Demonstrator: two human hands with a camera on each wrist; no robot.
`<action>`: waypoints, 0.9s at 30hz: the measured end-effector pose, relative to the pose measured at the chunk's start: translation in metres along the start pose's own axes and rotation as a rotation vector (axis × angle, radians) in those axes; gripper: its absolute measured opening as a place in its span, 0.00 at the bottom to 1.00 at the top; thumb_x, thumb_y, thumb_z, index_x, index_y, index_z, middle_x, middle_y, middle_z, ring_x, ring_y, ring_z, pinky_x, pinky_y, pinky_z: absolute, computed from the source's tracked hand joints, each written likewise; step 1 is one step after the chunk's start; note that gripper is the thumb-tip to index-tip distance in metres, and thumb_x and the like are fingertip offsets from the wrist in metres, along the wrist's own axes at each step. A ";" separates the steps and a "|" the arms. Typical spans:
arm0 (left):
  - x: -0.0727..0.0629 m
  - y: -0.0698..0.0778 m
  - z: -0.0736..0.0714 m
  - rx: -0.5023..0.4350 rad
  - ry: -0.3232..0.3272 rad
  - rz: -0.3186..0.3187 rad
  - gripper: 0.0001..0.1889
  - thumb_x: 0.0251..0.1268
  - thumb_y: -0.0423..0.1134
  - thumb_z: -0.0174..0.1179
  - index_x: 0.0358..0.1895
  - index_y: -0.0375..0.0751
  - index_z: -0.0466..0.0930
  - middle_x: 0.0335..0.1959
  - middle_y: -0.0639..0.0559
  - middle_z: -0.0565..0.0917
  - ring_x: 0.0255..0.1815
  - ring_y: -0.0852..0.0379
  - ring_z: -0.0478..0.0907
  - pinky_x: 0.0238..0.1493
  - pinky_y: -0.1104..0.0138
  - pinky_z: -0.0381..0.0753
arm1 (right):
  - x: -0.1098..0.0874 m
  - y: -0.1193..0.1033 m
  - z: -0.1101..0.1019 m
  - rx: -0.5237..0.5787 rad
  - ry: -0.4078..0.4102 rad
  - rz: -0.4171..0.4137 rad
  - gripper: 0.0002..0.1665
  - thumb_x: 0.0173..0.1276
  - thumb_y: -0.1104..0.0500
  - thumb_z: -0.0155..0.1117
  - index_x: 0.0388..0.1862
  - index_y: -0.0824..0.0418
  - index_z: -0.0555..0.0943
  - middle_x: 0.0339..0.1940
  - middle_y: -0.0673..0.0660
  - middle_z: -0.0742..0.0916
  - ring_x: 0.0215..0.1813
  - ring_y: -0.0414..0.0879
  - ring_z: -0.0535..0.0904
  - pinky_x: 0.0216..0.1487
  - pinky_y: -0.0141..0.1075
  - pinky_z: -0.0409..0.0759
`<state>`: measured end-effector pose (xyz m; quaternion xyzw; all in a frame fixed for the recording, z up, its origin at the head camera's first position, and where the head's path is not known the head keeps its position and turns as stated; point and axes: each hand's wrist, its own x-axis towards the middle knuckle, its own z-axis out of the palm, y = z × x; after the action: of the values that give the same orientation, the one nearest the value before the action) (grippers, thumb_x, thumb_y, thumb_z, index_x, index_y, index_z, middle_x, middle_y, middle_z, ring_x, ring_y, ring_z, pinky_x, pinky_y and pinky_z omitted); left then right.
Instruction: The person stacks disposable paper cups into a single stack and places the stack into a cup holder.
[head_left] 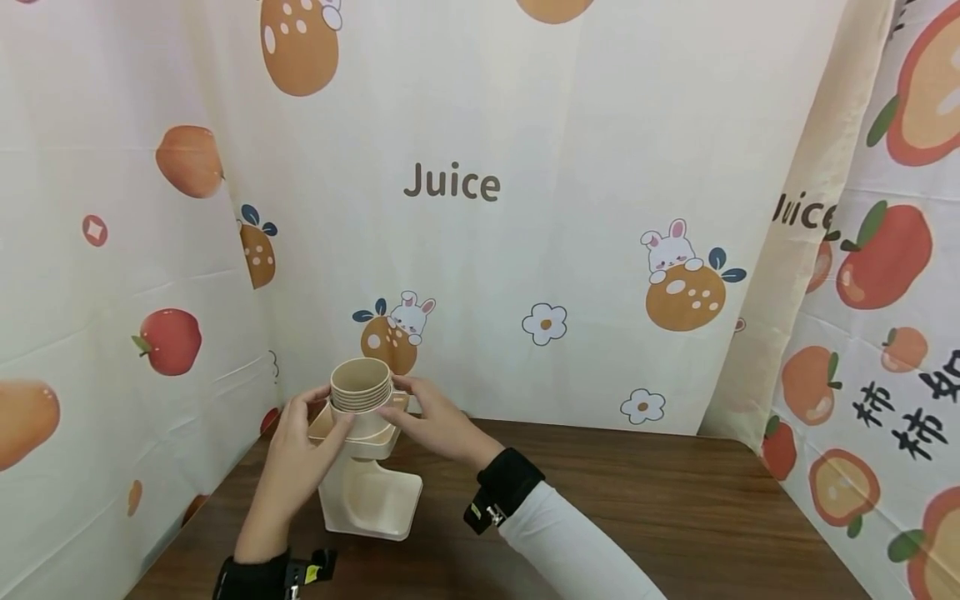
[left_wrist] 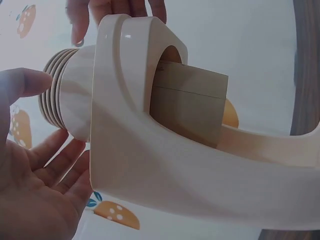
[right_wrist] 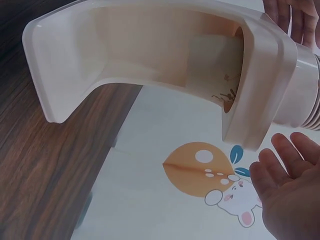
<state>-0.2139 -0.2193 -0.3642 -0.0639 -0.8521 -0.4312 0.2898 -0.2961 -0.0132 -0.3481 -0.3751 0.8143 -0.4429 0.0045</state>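
Note:
A stack of beige paper cups (head_left: 361,395) stands upright in the top ring of a cream plastic cup holder (head_left: 396,500). My left hand (head_left: 295,467) holds the stack from the left, its thumb on the rims in the left wrist view. From the right, my right hand (head_left: 442,425) holds the same stack between thumb and index finger. The other right fingers (right_wrist: 272,172) stay loosely extended below the holder's top in the right wrist view. Under the ring, the lower end of a cup (left_wrist: 192,102) sticks out of the round opening.
The holder stands on a dark wooden table (head_left: 585,500), toward its back left. A cream cloth (head_left: 540,233) printed with fruit and rabbits hangs close behind the holder. More printed cloth (head_left: 67,275) borders the left side.

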 end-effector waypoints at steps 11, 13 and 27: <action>-0.017 0.017 -0.011 0.000 -0.041 0.032 0.30 0.72 0.45 0.63 0.69 0.36 0.65 0.64 0.39 0.71 0.65 0.40 0.68 0.65 0.46 0.66 | -0.031 0.011 -0.013 -0.007 0.000 0.102 0.38 0.75 0.37 0.55 0.78 0.51 0.63 0.74 0.49 0.70 0.73 0.46 0.65 0.67 0.48 0.70; -0.019 0.019 -0.012 0.006 -0.050 0.035 0.30 0.71 0.45 0.63 0.70 0.36 0.65 0.63 0.40 0.71 0.65 0.40 0.68 0.64 0.45 0.66 | -0.036 0.014 -0.016 -0.015 -0.003 0.114 0.39 0.75 0.36 0.55 0.78 0.50 0.63 0.74 0.48 0.71 0.73 0.46 0.65 0.67 0.49 0.69; -0.032 0.026 0.006 -0.028 -0.050 0.130 0.27 0.69 0.39 0.66 0.67 0.40 0.69 0.61 0.46 0.74 0.63 0.48 0.71 0.61 0.83 0.58 | -0.075 0.027 -0.036 -0.088 -0.015 0.089 0.41 0.75 0.35 0.54 0.78 0.53 0.61 0.74 0.50 0.70 0.75 0.47 0.61 0.69 0.52 0.66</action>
<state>-0.1809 -0.1935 -0.3662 -0.1338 -0.8470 -0.4217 0.2947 -0.2704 0.0674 -0.3701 -0.3417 0.8487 -0.4034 0.0137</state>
